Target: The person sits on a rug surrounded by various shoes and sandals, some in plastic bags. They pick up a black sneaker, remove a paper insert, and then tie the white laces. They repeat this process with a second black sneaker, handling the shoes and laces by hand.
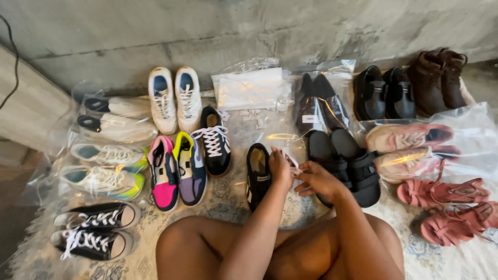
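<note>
Clear plastic bags (249, 88) lie flat by the wall; a small white label (309, 119) marks 1 bagged black pair.

A black sneaker (257, 175) with white stripes lies on the pale patterned rug, its toe pointing toward the person. Its white lace (291, 161) is loose and stretches from the shoe's upper end to the right.

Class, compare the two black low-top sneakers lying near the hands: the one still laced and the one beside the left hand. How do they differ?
The laced sneaker carries white laces criss-crossed up its front; the sneaker by the left hand shows no laces in its eyelets. The laced sneaker lies apart from both hands, farther from the person; the unlaced one lies right beside the left hand, and both that hand and the right hand pinch a white lace. Both are black and rest on the patterned rug.
</note>
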